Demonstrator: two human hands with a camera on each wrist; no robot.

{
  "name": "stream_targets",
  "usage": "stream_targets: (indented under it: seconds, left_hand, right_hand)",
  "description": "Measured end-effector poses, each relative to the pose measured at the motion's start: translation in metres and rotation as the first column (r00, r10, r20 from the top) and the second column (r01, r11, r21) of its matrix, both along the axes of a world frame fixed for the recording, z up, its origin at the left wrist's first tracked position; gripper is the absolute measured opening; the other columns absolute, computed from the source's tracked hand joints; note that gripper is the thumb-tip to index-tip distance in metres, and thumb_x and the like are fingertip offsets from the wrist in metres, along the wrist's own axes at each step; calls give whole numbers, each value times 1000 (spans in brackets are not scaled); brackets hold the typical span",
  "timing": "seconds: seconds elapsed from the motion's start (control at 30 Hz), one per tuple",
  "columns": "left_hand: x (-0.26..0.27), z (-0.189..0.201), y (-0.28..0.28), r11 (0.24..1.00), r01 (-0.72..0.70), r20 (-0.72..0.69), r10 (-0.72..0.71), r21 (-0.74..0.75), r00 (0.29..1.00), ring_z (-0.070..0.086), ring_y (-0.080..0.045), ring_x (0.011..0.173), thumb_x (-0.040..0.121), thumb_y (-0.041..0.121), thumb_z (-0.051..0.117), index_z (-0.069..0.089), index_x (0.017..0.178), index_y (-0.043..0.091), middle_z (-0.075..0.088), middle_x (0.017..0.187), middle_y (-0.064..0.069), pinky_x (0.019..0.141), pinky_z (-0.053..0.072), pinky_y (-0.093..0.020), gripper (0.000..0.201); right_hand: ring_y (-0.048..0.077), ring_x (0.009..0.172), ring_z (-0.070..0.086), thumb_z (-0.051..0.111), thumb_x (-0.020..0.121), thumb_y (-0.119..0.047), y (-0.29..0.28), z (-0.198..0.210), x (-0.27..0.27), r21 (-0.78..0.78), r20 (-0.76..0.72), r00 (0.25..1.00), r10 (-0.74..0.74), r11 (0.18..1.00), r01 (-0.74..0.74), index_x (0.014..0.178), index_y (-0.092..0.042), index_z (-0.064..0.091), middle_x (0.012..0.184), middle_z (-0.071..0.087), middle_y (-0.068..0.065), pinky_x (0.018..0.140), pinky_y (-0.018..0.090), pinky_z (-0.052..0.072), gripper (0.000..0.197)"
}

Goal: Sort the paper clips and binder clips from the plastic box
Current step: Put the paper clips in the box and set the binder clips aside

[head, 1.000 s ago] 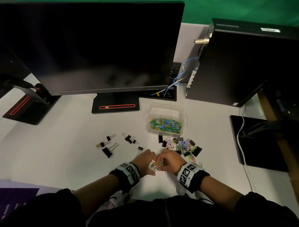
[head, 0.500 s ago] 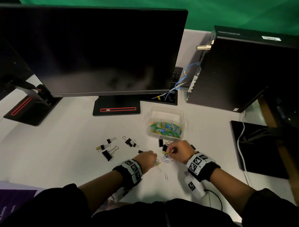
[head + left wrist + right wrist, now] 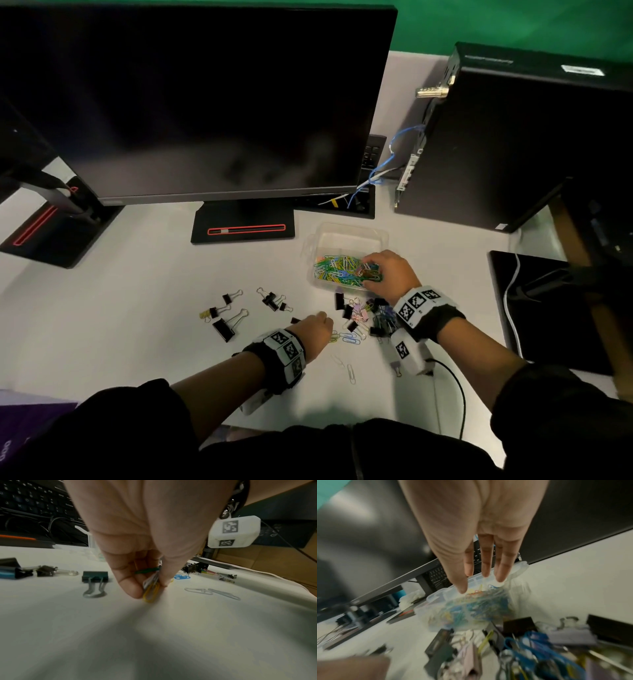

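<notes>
The clear plastic box holds a heap of coloured paper clips. My right hand reaches over the box's right side; in the right wrist view its fingers are straight above the box and hold nothing. My left hand is low over the table and pinches a few paper clips, yellow, green and white, between thumb and fingers. Loose paper clips lie just right of it. A pile of coloured binder clips sits below the box, partly under my right wrist.
Several black binder clips lie spread to the left of my left hand. A monitor and its stand stand behind, and a black computer case at the right. Two single paper clips lie near the table's front.
My right hand left the left hand, passed over the binder clip pile and now hovers above the box with fingers straight. The left hand stays low, still pinching paper clips.
</notes>
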State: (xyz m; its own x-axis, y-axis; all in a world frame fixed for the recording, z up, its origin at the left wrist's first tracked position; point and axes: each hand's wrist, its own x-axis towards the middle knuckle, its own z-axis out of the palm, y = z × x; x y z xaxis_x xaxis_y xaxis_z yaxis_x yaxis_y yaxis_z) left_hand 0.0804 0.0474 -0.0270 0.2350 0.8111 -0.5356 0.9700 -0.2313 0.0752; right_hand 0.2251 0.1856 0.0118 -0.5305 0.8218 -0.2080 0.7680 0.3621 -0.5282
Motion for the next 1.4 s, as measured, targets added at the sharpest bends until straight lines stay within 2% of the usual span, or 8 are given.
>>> stream_targets:
  seconds: [0.2, 0.27, 0.5, 0.7, 0.97, 1.1, 1.3, 1.4]
  left_hand:
    - [-2, 0, 3, 997, -3, 17, 4, -73, 1000, 52, -37, 107, 88, -8, 35, 45, 114, -8, 45, 121, -23, 84, 43, -40, 27]
    - [-3, 0, 4, 996, -41, 40, 44, -78, 998, 54, -36, 106, 92, -3, 36, 45, 116, -6, 45, 122, -22, 85, 43, -40, 26]
    - [-9, 2, 10, 974, -190, 193, 211, -122, 958, 44, -32, 123, 96, 9, 38, 43, 128, -3, 40, 136, -22, 102, 36, -41, 34]
    - [-16, 25, 32, 952, -304, 372, 295, -38, 880, 50, -31, 112, 97, 17, 41, 50, 117, -1, 48, 124, -19, 94, 37, -33, 29]
    - [-16, 60, 88, 918, -390, 401, 330, 74, 854, 49, -33, 114, 97, 17, 43, 46, 124, -1, 46, 126, -19, 96, 38, -36, 33]
    - [-19, 57, 103, 902, -431, 334, 398, 27, 854, 48, -33, 118, 94, 22, 50, 48, 125, 0, 51, 128, -20, 97, 39, -36, 38]
    - [-30, 46, 97, 741, -663, 549, 601, -110, 581, 62, -26, 85, 90, 8, 56, 61, 116, 5, 62, 120, -15, 83, 52, -30, 27]
    - [-35, 44, 92, 695, -708, 592, 623, -121, 511, 64, -31, 101, 90, 0, 51, 60, 120, 5, 61, 125, -15, 94, 52, -38, 32]
  right_hand:
    - [18, 82, 52, 61, 77, -7, -51, -11, 17, -49, 23, 971, 239, 970, -237, 93, -9, 67, 92, 61, 7, 80, 31, 46, 17]
    - [22, 103, 55, 57, 80, -8, -65, -17, 18, -137, 92, 948, 306, 946, -292, 103, -12, 67, 106, 62, 9, 89, 30, 44, 25]
    - [30, 104, 52, 54, 80, -5, -82, -33, 19, -69, 101, 926, 364, 931, -359, 105, -10, 66, 106, 58, 14, 90, 34, 45, 28]
    - [28, 104, 50, 55, 85, -12, -98, -29, 34, -85, 73, 902, 425, 904, -418, 96, -7, 68, 103, 61, 14, 90, 31, 37, 18]
    - [21, 122, 39, 80, 62, -41, -113, -38, 32, -224, 50, 948, 315, 928, -296, 132, -14, 45, 130, 42, 9, 102, 20, 29, 83]
    - [21, 113, 46, 82, 63, -28, -115, -43, 30, -256, -5, 964, 265, 932, -258, 119, -11, 56, 120, 47, 7, 91, 18, 34, 64]
    - [11, 80, 49, 77, 70, -14, -109, -43, 33, -261, -95, 977, 191, 942, -209, 101, -10, 69, 87, 54, -7, 64, 2, 30, 32]
    - [11, 77, 49, 75, 72, -14, -107, -43, 33, -248, -74, 972, 223, 940, -234, 99, -10, 70, 79, 47, -17, 61, 2, 28, 28]
